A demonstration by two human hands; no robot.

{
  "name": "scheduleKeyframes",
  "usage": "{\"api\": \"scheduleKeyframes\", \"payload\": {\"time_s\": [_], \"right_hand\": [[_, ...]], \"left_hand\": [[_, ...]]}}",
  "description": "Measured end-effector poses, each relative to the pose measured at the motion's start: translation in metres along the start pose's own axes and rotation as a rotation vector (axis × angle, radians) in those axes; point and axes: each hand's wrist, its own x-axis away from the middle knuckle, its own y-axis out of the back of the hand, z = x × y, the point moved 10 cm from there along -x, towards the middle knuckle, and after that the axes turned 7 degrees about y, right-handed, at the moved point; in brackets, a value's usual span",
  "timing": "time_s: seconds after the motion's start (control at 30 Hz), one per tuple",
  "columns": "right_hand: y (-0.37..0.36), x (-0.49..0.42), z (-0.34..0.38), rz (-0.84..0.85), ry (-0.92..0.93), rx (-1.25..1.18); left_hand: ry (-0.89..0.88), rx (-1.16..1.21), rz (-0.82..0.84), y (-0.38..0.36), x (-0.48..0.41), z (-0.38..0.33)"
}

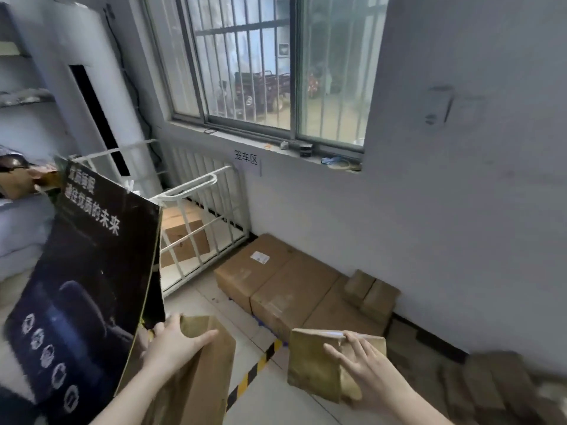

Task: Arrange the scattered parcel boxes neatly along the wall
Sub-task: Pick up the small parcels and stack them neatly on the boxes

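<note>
My left hand [175,345] grips the top edge of a tall brown parcel box [199,381] at the lower middle, next to a large black printed box [82,289] that leans at the left. My right hand [365,369] holds a small brown parcel box [313,363] in the air, fingers spread over its right side. Against the wall ahead lie two large brown cartons [276,280] side by side, with a flat carton [340,314] to their right and a small box [372,294] on top of it.
A white metal cage trolley [202,222] with a carton inside stands under the barred window [270,62]. A yellow-black floor stripe [254,369] runs between my hands. More brown boxes [491,384] lie blurred at the lower right. A tall white unit [92,96] stands at the left.
</note>
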Motion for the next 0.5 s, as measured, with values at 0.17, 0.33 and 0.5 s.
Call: {"api": "scheduleKeyframes", "payload": {"time_s": [0.17, 0.33, 0.5], "right_hand": [[-0.033, -0.019, -0.079, 0.014, -0.193, -0.084], [-0.090, -0.053, -0.173, 0.053, -0.359, -0.245], [-0.128, -0.078, -0.253, 0.227, -0.497, -0.348]], "left_hand": [[-0.191, -0.080, 0.054, -0.065, -0.067, -0.136], [-0.215, -0.117, 0.143, -0.145, -0.130, -0.234], [-0.363, -0.198, 0.114, -0.187, -0.183, -0.343]]}}
